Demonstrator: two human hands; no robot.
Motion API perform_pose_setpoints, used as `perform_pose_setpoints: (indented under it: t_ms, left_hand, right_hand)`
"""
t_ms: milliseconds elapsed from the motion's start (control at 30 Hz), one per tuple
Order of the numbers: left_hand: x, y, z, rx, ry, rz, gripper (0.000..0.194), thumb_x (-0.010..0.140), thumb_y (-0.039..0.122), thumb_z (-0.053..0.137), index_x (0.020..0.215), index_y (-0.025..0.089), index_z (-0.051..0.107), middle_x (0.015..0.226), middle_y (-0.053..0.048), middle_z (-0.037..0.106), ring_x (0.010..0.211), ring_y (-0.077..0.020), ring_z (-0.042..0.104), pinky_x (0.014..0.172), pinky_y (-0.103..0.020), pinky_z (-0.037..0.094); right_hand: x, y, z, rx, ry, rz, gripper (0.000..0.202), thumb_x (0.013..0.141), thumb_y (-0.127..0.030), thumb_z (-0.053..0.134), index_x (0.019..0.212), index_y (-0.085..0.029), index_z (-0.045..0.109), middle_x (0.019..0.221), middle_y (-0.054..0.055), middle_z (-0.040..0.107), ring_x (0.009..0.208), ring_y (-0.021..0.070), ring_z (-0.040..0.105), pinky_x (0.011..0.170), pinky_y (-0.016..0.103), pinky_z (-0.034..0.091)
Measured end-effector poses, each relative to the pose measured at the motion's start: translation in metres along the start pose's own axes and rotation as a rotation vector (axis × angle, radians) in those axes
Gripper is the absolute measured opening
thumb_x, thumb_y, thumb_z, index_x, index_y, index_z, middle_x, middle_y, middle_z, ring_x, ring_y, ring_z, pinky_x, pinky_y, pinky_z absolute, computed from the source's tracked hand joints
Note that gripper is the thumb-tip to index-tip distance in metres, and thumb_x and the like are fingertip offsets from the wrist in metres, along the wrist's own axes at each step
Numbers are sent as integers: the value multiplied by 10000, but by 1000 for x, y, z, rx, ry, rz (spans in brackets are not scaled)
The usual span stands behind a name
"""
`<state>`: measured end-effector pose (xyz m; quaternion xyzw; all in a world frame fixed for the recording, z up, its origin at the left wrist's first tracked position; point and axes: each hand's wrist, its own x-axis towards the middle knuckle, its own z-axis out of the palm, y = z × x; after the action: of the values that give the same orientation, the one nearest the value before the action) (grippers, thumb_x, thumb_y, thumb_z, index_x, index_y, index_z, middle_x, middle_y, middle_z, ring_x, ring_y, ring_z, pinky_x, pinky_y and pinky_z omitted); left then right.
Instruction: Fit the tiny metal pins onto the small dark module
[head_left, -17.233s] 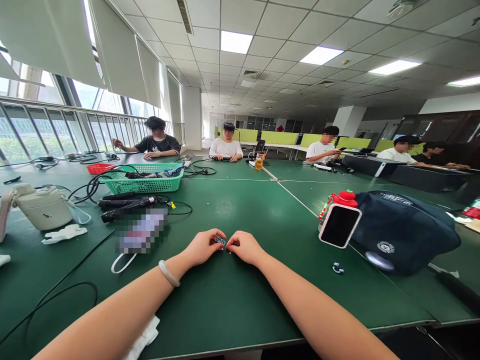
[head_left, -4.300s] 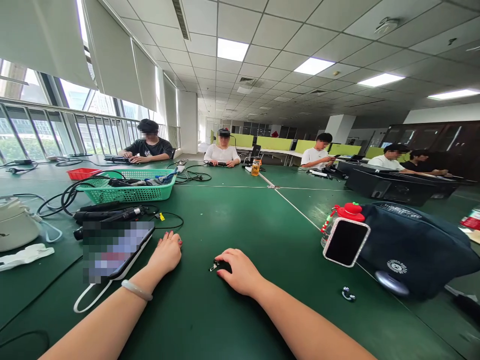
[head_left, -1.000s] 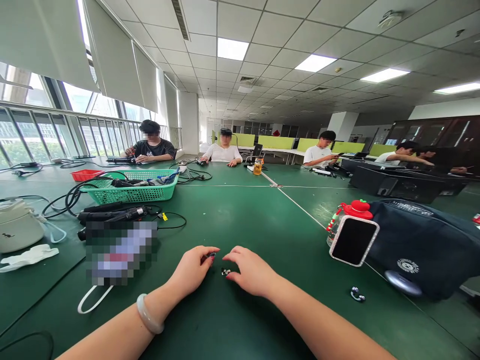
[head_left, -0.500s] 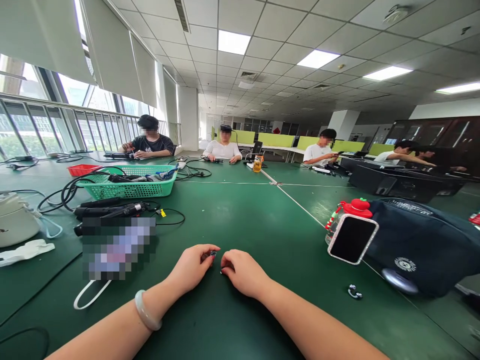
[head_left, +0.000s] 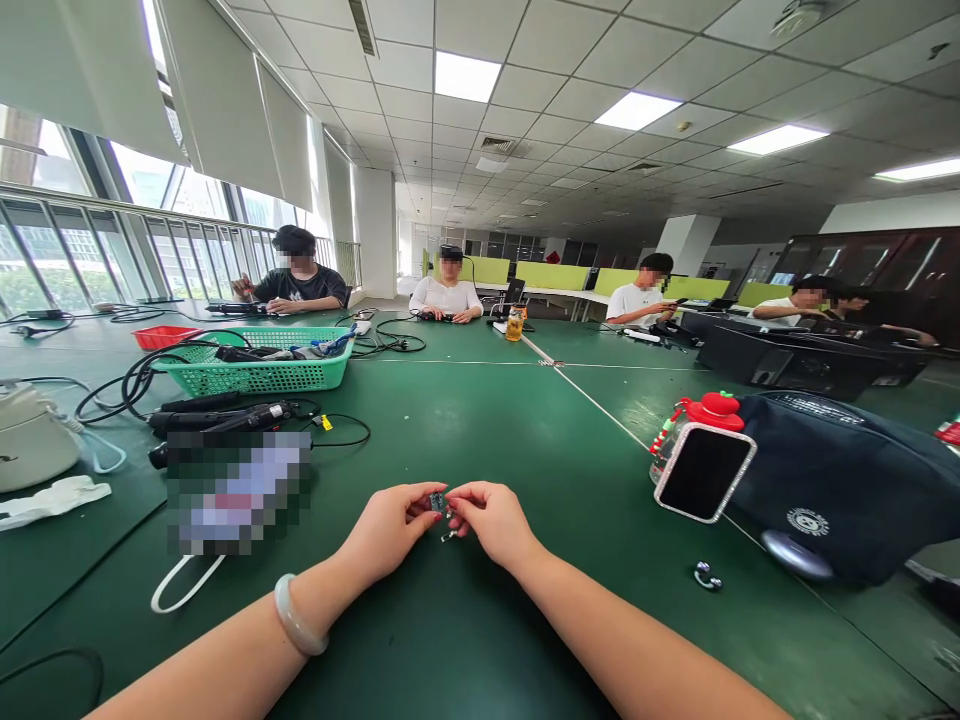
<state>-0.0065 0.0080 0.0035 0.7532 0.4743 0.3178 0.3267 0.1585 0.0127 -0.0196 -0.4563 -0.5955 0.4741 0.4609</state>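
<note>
At the middle of the near table, my left hand point(head_left: 386, 530) pinches a small dark circuit board point(head_left: 436, 502) between thumb and fingertips. A pale bangle circles that wrist. Close on the other side, my right hand point(head_left: 495, 520) is closed in a pinch, its fingertips meeting the board's right edge. Below its fingers hangs a small white and dark piece point(head_left: 448, 537), too tiny to name. How this piece is joined to the board, if at all, I cannot tell. Both hands rest just over the green tabletop point(head_left: 450, 630).
Leftward lie a pixelated pouch-like object point(head_left: 240, 500), black gear point(head_left: 225, 420) and a green basket point(head_left: 262, 375) with cables. To the right are a phone point(head_left: 705, 472) leaning on a red-capped bottle point(head_left: 712, 408), a navy bag point(head_left: 847, 490) and earphones point(head_left: 707, 577). Several people sit farther back.
My right hand has risen slightly and come against the left hand's fingertips. The board is turned so more of its face shows, and the small white piece now hangs in view.
</note>
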Motion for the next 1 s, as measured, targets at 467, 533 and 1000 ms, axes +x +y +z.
perform_pose_setpoints:
  t_ms: [467,533,1000]
  left_hand:
    - [-7,7,0,191,4,122,361,743,270,511,1090,252,609,815,-18,664,720,-151,579,723,-258,460]
    - [-7,8,0,169,5,133,356,748,268,503,1088,238,605,769,-11,651,691,-144,576,712,-255,461]
    - [-9,10,-2,-24,-46,155,323,725,211,501,1043,188,551,695,19,528,641,-108,520,657,-233,466]
  right_hand:
    - [-8,-2,1,-184,31,-70,178,744,-312,534,721,-160,622,569,-5,580,499,108,518,506,215,435]
    - [-9,-2,1,-207,41,-95,169,749,-306,534,717,-163,618,587,-3,588,519,110,525,520,213,434]
    - [-13,-6,-1,-354,-11,-256,135,787,-287,531,743,-178,597,679,-15,585,601,105,508,564,204,391]
